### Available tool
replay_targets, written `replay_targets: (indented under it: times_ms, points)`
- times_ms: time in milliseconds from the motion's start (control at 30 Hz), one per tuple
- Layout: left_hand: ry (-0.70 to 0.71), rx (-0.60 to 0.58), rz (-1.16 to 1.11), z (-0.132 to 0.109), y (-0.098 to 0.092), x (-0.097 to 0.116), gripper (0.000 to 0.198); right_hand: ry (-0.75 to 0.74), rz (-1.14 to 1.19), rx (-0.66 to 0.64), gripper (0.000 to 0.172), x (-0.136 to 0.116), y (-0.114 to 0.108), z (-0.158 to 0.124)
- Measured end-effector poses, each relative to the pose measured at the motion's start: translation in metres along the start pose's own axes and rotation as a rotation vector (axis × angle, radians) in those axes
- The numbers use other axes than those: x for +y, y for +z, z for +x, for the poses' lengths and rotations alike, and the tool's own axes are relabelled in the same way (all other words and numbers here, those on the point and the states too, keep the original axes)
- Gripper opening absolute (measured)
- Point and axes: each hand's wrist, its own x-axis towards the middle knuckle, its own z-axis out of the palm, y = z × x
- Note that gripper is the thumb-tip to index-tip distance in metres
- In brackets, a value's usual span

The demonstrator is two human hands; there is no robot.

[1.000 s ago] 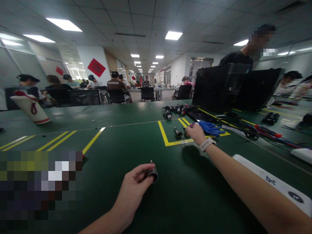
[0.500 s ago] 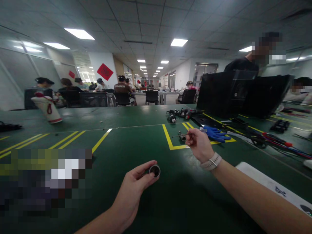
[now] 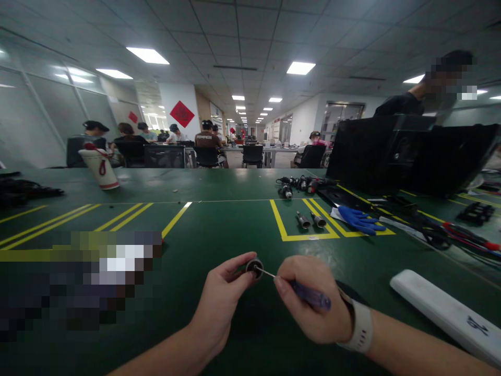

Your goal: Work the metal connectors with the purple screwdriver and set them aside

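Observation:
Above the green tabletop, my left hand [image 3: 227, 292] pinches a small round metal socket-like part [image 3: 254, 267], its open end facing me. My right hand [image 3: 309, 297] is closed around a screwdriver [image 3: 313, 296] with a translucent purple handle. Its thin shaft reaches left, and the tip is inside the mouth of the metal part; how deep I cannot tell. Two similar metal parts, the left one [image 3: 303, 220] and the right one [image 3: 318, 219], lie side by side within the yellow tape outline beyond my hands.
A blue glove [image 3: 360, 220] lies right of the taped area, near dark cables. Black corded tools [image 3: 287, 189] sit farther back. A white bar marked 26 [image 3: 450, 313] is at the right, a white cup-shaped container [image 3: 100, 168] at the far left. People sit beyond; one stands behind black cases [image 3: 376, 151].
My right hand has come back from the taped area towards my left hand, bringing the screwdriver tip into the metal part. The view has turned slightly left.

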Motion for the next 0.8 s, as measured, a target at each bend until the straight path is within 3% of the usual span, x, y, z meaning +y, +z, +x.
replay_targets:
  times_ms: [233,800]
  points:
    - [0.045,-0.018,0.051,-0.0015,-0.0003,-0.0009,0.036,-0.151,-0.077,-0.052,0.01,0.0027,0.0057,-0.0021]
    - [0.098,-0.007,0.159,-0.0002,0.001,-0.0025,0.024,-0.262,-0.181,-0.103,0.012,0.0013,0.0078,-0.0018]
